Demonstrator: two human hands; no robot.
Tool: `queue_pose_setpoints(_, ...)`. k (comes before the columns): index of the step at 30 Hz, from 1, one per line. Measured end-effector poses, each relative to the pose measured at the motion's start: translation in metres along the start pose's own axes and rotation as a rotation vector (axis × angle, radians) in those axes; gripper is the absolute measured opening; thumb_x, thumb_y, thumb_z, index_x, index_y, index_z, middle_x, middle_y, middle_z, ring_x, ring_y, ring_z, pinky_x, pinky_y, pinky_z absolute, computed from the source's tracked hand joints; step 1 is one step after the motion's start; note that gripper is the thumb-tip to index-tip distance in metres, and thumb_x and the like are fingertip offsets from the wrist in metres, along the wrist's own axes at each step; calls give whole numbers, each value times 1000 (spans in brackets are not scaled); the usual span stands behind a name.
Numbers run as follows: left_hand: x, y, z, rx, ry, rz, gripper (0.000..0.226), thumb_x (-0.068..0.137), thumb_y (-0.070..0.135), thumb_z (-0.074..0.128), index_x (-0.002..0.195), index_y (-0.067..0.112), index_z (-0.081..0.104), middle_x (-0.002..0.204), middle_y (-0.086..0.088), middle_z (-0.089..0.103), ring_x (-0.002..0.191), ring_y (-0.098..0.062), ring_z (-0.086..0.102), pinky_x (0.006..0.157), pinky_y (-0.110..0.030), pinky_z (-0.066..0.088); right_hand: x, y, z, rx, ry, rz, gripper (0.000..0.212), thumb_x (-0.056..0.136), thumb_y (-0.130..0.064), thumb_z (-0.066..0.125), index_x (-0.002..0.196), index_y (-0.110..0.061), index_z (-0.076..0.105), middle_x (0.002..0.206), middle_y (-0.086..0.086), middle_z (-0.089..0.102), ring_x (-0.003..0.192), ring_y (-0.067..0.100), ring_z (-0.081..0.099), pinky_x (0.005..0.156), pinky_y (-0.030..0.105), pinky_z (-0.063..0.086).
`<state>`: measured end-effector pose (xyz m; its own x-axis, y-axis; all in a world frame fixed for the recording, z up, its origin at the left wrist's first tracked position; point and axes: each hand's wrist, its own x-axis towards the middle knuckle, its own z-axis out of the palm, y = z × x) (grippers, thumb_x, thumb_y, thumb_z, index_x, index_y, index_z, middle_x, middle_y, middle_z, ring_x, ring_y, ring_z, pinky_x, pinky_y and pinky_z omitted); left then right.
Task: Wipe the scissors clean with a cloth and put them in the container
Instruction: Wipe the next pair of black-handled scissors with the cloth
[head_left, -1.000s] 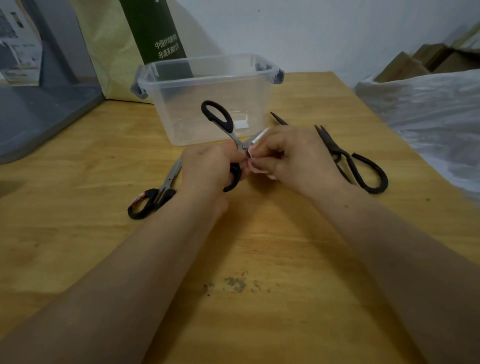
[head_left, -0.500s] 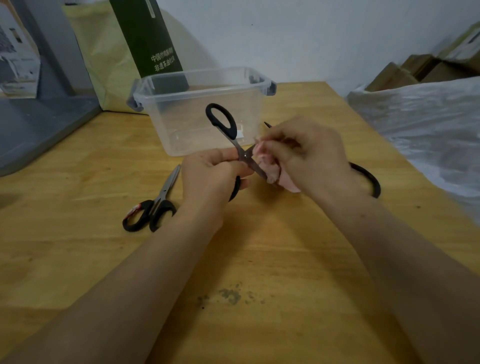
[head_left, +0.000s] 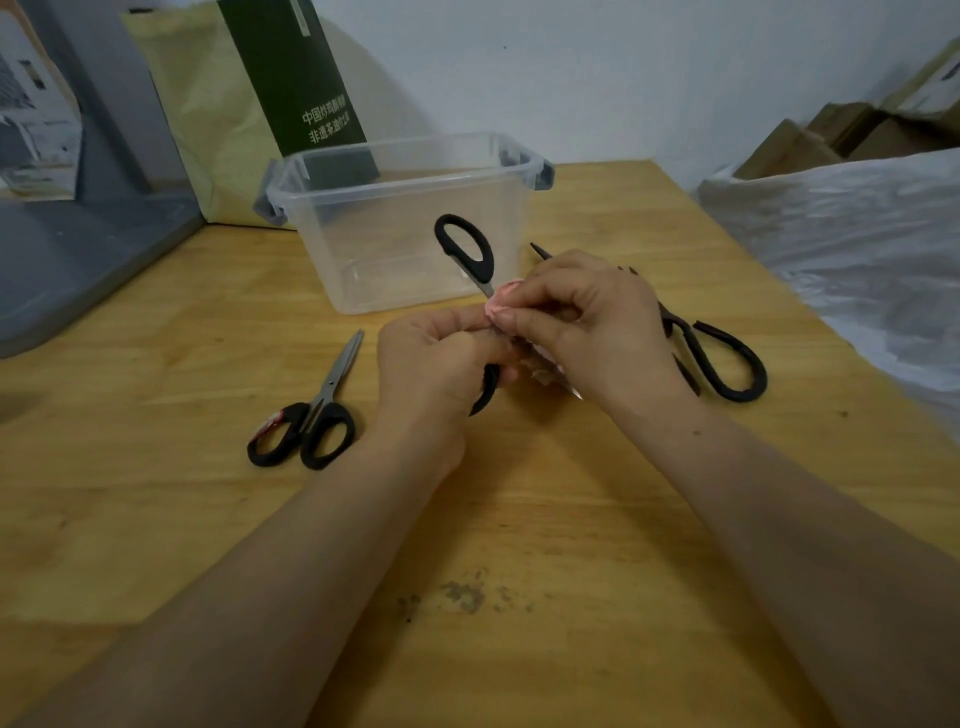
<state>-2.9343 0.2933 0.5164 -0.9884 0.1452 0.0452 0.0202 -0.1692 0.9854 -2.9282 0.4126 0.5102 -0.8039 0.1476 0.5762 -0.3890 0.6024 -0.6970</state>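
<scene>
Left hand (head_left: 441, 364): grip closed on scissors (head_left: 484, 266), lower handle. Right hand (head_left: 597, 332): grip pinching pink cloth (head_left: 500, 301) onto them.

A single wide-angle view comes from the person's head, looking forward and down across the wooden counter (head_left: 156, 519) toward the back wall (head_left: 623, 78). It sits close: the left hand (head_left: 436, 364) and right hand (head_left: 597, 332), reaching in from the bottom edge, meet near mid-frame.

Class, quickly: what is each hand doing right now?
Left hand: grips the scissors by one handle.
Right hand: pinches the pink cloth against their blade.
</scene>
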Motion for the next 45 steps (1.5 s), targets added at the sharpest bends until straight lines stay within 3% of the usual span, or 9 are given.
queue_pose_setpoints(6, -3, -2, 3, 27, 18, -17, 28, 73, -18, 59, 67, 7, 71, 64, -13, 70, 63, -27, 65, 47, -20, 49, 3, -3, 4, -256, -64, 211, 11, 92, -32, 59, 85, -24, 55, 93, -7, 52, 78, 4, 50, 74, 23, 42)
queue_pose_setpoints(13, 12, 13, -18, -95, 305, -39, 23, 73, -14, 64, 72, 9, 66, 79, -11, 71, 84, -28, 70, 59, -23, 53, 12, -5, -48, 94, 66, 481, 11, 79, -23, 76, 86, -16, 71, 59, -7, 61, 45, 0, 52, 42, 16, 40)
queue_pose_setpoints(18, 13, 15, -21, -52, 323, 26, 24, 75, -12, 65, 76, 11, 66, 80, -7, 70, 72, -21, 68, 55, -18, 50, 10, -12, -58, -557, 41, 326, 31, 85, -3, 58, 101, -26, 71, 108, -5, 63, 103, 16, 56, 82, 32, 48)
queue_pose_setpoints(22, 12, 15, -20, -21, 308, 50, 26, 75, -13, 65, 76, 13, 67, 73, 0, 69, 64, -16, 65, 53, -17, 50, 9, -18, -39, -253, 23, 221, 29, 90, -5, 51, 102, -21, 71, 100, -12, 63, 100, 5, 55, 92, 25, 46)
queue_pose_setpoints(26, 10, 13, -15, 35, 269, 79, 33, 75, -12, 65, 70, 20, 64, 56, 14, 66, 67, -14, 65, 53, -17, 52, 12, -9, -20, -442, -287, 284, 38, 91, -28, 59, 129, -26, 57, 121, -1, 63, 107, 15, 58, 91, 28, 44)
queue_pose_setpoints(29, 10, 13, -16, 40, 255, 83, 30, 76, -12, 65, 73, 18, 66, 62, 11, 68, 68, -13, 64, 52, -17, 51, 14, -12, -23, -641, -368, 359, 23, 88, -26, 63, 110, -30, 69, 104, -1, 68, 93, 19, 63, 77, 32, 52)
queue_pose_setpoints(35, 10, 11, -14, 15, 210, 92, 26, 76, -13, 64, 81, 13, 68, 77, -2, 70, 73, -19, 67, 52, -16, 49, 14, -10, -47, -200, 65, 348, 15, 72, -27, 77, 64, -23, 64, 73, -13, 60, 73, 4, 55, 61, 23, 43)
queue_pose_setpoints(40, 7, 9, -11, 39, 134, 132, 25, 77, -13, 63, 92, 5, 70, 79, -5, 72, 76, -18, 70, 52, -17, 49, 8, -11, -39, 229, 100, 311, 24, 70, 0, 70, 62, -14, 53, 72, 5, 70, 75, 16, 69, 66, 32, 57)
queue_pose_setpoints(45, 3, 7, -8, 33, 35, 161, 24, 76, -15, 63, 88, 5, 70, 71, -2, 73, 62, -11, 67, 51, -20, 51, 4, -9, -27, 27, 32, 15, 9, 81, -25, 73, 79, -26, 64, 80, -12, 65, 77, 1, 61, 70, 19, 51)
